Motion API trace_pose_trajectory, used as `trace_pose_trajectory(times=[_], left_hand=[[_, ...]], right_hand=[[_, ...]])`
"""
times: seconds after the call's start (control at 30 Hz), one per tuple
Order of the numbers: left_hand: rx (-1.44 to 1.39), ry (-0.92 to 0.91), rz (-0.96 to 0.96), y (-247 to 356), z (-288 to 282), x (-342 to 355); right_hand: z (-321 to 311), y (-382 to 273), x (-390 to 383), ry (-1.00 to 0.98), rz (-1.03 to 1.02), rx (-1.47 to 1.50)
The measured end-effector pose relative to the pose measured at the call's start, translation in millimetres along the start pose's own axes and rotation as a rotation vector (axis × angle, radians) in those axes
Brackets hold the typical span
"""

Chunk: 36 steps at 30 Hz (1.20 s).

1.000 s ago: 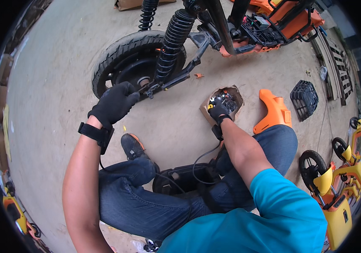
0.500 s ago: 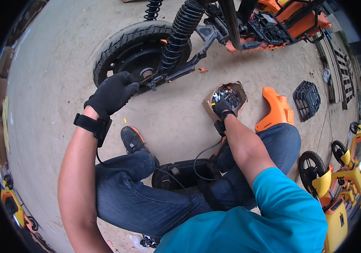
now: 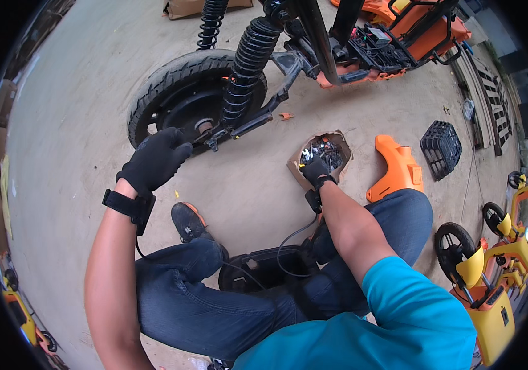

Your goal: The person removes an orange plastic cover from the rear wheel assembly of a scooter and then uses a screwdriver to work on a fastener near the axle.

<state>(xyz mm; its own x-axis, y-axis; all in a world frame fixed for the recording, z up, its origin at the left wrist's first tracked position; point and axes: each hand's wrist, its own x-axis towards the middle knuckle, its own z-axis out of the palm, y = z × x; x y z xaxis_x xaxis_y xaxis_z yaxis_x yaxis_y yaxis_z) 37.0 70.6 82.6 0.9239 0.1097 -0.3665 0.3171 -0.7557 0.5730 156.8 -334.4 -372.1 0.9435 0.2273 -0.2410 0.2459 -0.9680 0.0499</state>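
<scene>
My left hand (image 3: 155, 160), in a black glove, is beside the hub of a black wheel (image 3: 185, 98) with a knobbly tyre. Its fingers are curled closed, and whatever they may hold is hidden. A coil-spring shock absorber (image 3: 247, 71) rises next to the hub, and an axle end (image 3: 204, 126) sticks out just past my fingers. My right hand (image 3: 316, 171), also gloved, reaches into the near left side of an open cardboard box (image 3: 345, 148) full of small metal parts (image 3: 325, 151). The fingers of that hand are buried among the parts and cannot be made out.
An orange plastic cover (image 3: 393, 169) and a black crate (image 3: 441, 148) lie right of the box. Between my legs sits a dark plastic tub (image 3: 264, 268). The stripped vehicle's frame (image 3: 362, 55) spans the top. Yellow scooters (image 3: 498, 259) stand at right, wooden slats (image 3: 492, 92) behind.
The whole view has shifted a little, so the wheel and vehicle frame appear lower and more to the left. My right hand remains in the box, and my left stays by the hub.
</scene>
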Motion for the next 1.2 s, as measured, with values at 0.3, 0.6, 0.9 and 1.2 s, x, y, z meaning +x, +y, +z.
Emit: trace_pose_trajectory(times=[0.3,0.6,0.9,1.2], left_hand=[[-0.06,0.024,-0.032,-12.2,-1.3,-12.5],[-0.084,0.011,-0.012,-13.0,2.8,-6.2],[-0.09,-0.005,-0.035,-12.4,5.1,-5.5],[-0.044,-0.032,-0.045,-13.6,7.4,-5.7]], right_hand=[[-133.1,-51.3,-39.1,-0.263,-0.014,0.088],[-138.4,-31.9,-51.7,-0.181,0.352,0.558],[-153.7,-45.7,-56.6,-0.154,0.348,0.458],[-137.3,-52.1,-52.9,-0.144,0.429,0.476]])
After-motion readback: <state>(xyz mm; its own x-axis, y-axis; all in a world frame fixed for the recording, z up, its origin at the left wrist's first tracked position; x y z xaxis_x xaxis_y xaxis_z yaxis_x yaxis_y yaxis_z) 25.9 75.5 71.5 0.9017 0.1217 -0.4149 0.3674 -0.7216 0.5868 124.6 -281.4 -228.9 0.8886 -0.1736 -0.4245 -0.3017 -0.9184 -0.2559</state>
